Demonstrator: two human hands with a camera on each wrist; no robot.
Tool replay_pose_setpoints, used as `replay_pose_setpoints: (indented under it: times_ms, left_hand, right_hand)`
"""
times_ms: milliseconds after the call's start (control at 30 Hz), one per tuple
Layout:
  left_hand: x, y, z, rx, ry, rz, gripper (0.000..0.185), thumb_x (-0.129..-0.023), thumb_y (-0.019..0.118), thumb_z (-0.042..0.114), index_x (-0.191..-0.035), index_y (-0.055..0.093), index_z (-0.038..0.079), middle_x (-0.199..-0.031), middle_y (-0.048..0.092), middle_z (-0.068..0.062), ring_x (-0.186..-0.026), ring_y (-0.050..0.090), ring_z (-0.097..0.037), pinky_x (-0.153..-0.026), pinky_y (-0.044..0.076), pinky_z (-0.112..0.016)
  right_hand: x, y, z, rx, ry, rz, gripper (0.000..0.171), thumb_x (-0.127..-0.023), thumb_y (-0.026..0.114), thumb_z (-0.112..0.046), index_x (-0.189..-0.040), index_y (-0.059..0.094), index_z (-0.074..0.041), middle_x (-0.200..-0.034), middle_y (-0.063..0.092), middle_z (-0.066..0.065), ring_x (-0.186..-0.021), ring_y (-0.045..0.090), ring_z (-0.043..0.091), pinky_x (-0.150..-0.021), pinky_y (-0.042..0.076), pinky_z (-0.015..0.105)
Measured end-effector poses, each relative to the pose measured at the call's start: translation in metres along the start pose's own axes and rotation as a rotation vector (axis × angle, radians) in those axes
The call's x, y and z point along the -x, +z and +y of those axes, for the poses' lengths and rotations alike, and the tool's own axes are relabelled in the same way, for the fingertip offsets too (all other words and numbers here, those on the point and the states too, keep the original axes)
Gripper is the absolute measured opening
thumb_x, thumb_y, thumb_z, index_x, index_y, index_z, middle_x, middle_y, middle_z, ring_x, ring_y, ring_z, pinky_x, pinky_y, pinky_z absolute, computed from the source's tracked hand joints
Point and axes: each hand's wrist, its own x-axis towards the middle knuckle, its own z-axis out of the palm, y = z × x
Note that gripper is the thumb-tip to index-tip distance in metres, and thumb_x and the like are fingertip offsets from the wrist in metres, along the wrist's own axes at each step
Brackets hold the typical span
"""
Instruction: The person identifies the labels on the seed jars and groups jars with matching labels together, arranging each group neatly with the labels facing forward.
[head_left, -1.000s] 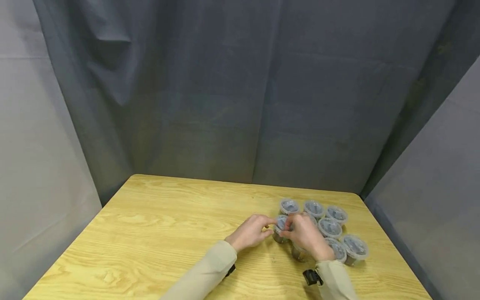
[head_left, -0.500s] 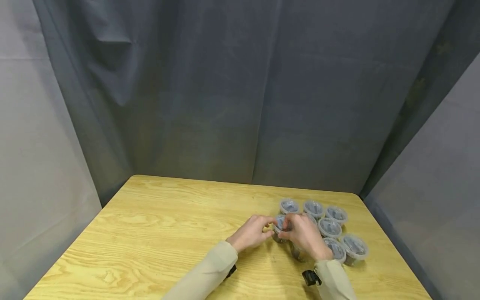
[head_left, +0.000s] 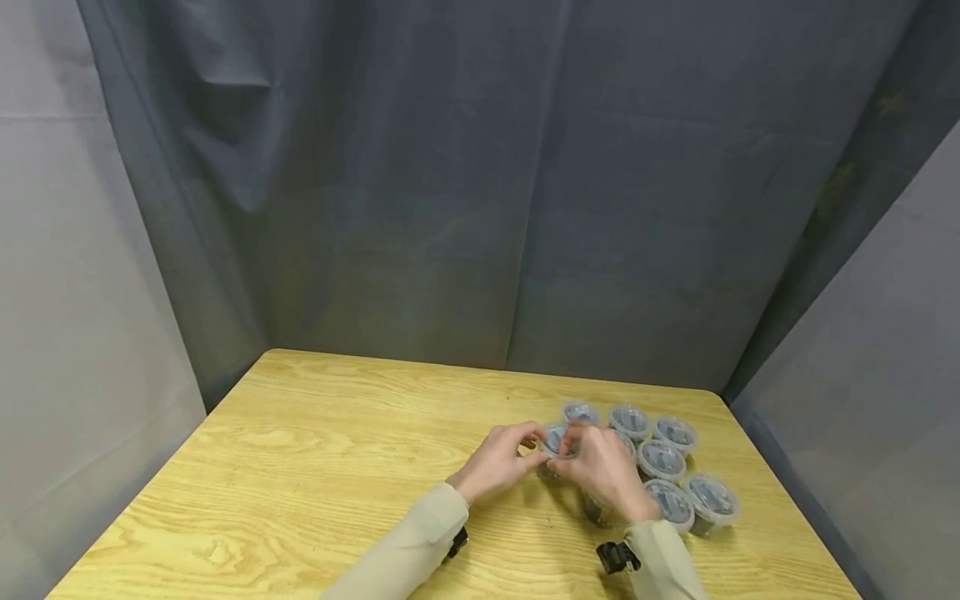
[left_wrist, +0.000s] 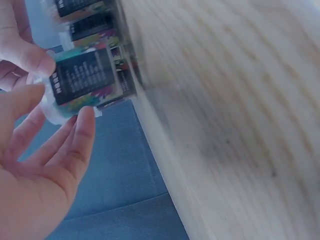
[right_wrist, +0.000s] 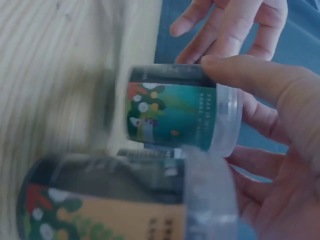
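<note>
While pinched (lid end): cup (head_left: 556, 450) between left hand (head_left: 501, 460), right hand (head_left: 603, 469).

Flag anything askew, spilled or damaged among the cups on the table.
Nothing stands out. The cups stand upright and lidded in a cluster on the table; the left hand and right hand grip one cup between them.

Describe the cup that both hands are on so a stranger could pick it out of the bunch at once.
On the yellow wooden table, look at the cluster of small lidded cups near the far right corner. The one meant, the held cup, sits at the cluster's left edge, with a teal illustrated label and clear lid. Unlike its neighbours, it is gripped between the left hand and the right hand.
</note>
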Motion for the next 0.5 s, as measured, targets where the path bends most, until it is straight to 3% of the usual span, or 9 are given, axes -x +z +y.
replay_pose_setpoints:
  times_ms: [67, 200, 367, 500]
  left_hand:
    - [0.0, -0.002, 0.001, 0.041, 0.009, 0.029, 0.018, -0.097, 0.063, 0.025, -0.115, 0.065, 0.021, -0.119, 0.068, 0.003, -0.109, 0.066, -0.02, -0.086, 0.055, -0.026]
    - [0.003, -0.007, 0.001, 0.082, 0.029, 0.082, 0.022, -0.097, 0.063, 0.027, -0.118, 0.065, 0.021, -0.119, 0.068, 0.002, -0.107, 0.066, -0.02, -0.081, 0.055, -0.023]
    - [0.008, -0.014, 0.001, 0.105, 0.039, 0.147, 0.033, -0.097, 0.063, 0.029, -0.129, 0.061, 0.023, -0.124, 0.065, 0.001, -0.109, 0.064, -0.02, -0.077, 0.055, -0.023]
    - [0.016, -0.021, 0.001, 0.137, 0.009, 0.177, 0.042, -0.097, 0.063, 0.027, -0.138, 0.054, 0.022, -0.126, 0.064, -0.001, -0.109, 0.063, -0.02, -0.076, 0.054, -0.024]
  right_hand:
    - [-0.001, -0.001, 0.0, -0.06, 0.004, 0.007, 0.027, -0.076, 0.085, -0.029, -0.066, 0.06, -0.023, -0.131, 0.062, 0.02, -0.039, 0.039, 0.008, -0.039, 0.032, 0.022]
    - [-0.001, -0.003, -0.003, -0.145, 0.013, 0.026, 0.025, -0.077, 0.084, -0.028, -0.07, 0.06, -0.022, -0.134, 0.059, 0.023, -0.037, 0.035, 0.009, -0.037, 0.031, 0.022]
    - [-0.003, -0.001, -0.008, -0.208, 0.014, 0.079, 0.024, -0.079, 0.083, -0.03, -0.073, 0.061, -0.022, -0.132, 0.062, 0.02, -0.043, 0.044, 0.01, -0.043, 0.038, 0.023]
    - [-0.003, 0.002, -0.014, -0.288, 0.035, 0.098, 0.024, -0.078, 0.084, -0.029, -0.075, 0.061, -0.022, -0.129, 0.064, 0.014, -0.051, 0.045, 0.009, -0.048, 0.038, 0.023]
